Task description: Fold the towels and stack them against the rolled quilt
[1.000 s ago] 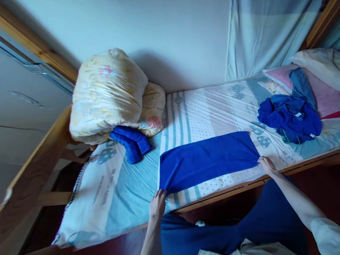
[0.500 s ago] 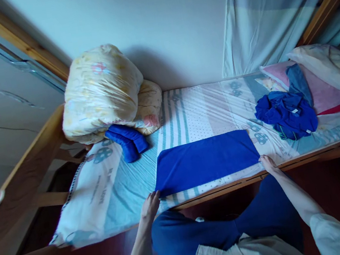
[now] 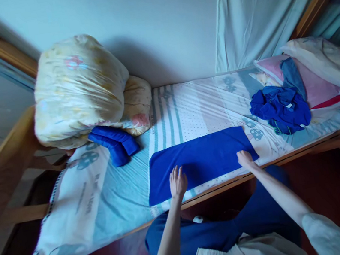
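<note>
Blue cloth flat on bed, near front edge. Left hand over cloth, fingers spread, grip empty. Right hand curled over right end; can't tell if holding.

Dim, bluish light with soft shadows

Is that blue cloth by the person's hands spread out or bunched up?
Spread out: the cloth lies flat on the bed as a long rectangle, its corners showing. Whether it is in layers, I cannot tell.
</note>
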The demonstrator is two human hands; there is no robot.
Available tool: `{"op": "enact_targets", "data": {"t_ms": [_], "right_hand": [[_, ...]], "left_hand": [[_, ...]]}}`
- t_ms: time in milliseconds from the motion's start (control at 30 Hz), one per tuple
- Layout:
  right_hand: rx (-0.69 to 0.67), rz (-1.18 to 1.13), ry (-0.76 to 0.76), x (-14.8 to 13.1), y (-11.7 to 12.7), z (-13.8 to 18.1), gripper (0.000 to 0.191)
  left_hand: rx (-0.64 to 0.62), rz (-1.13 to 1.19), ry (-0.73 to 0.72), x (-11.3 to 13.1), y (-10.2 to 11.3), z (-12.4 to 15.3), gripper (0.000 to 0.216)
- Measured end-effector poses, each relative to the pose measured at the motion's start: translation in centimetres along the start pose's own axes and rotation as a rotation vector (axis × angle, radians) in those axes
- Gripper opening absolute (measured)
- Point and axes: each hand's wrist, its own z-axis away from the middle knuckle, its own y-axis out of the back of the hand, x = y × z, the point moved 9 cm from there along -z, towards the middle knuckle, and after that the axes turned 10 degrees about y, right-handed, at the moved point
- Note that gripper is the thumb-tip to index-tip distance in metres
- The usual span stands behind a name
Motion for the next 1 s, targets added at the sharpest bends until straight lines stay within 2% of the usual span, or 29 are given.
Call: {"op": "enact_targets", "data": {"t_ms": [33, 100, 200, 267, 333, 400, 533, 667, 833, 1000], "right_hand": [[0.006, -0.026, 0.042, -2.3, -0.6, -0.7, 0.036], [0.122, -0.178, 0.216, -7.9, -1.4, -1.9, 0.045], [0.285, -0.378, 0.442, -16.0, -3.3, -3.0, 0.052], [0.314, -0.468, 0.554, -20.4, -5.6, -3.7, 0.054], [0.306, -0.529, 0.618, -23.4, -8.1, -4.5, 0.055], [0.291, -0.564, 0.653, -24.7, -10.2, -5.1, 0.055], [0.315, -0.593, 0.726, -23.9, -11.8, -5.5, 0.055], [0.4, -0.578, 0.734, -20.3, -10.5, -5.5, 0.06], [0.465, -0.501, 0.647, -13.2, -8.5, -5.7, 0.061], [0.523, -0.417, 0.508, -4.1, -7.1, -5.3, 0.058]], "left_hand": [[0.028, 0.061, 0.027, 1.2, -0.9, 0.1, 0.058], [0.072, 0.142, 0.096, 2.6, -2.6, 0.5, 0.057], [0.14, 0.189, 0.118, 2.9, -4.4, 1.6, 0.056], [0.174, 0.2, 0.088, 2.4, -5.0, 2.2, 0.057], [0.174, 0.2, 0.062, 1.7, -5.5, 2.4, 0.06], [0.16, 0.197, 0.051, 1.2, -5.9, 2.5, 0.062], [0.177, 0.223, 0.079, 1.3, -5.5, 2.4, 0.062], [0.207, 0.243, 0.106, 1.9, -4.7, 2.3, 0.059], [0.196, 0.246, 0.133, 2.1, -4.2, 2.2, 0.058], [0.192, 0.243, 0.139, 2.3, -4.0, 2.2, 0.057]]}}
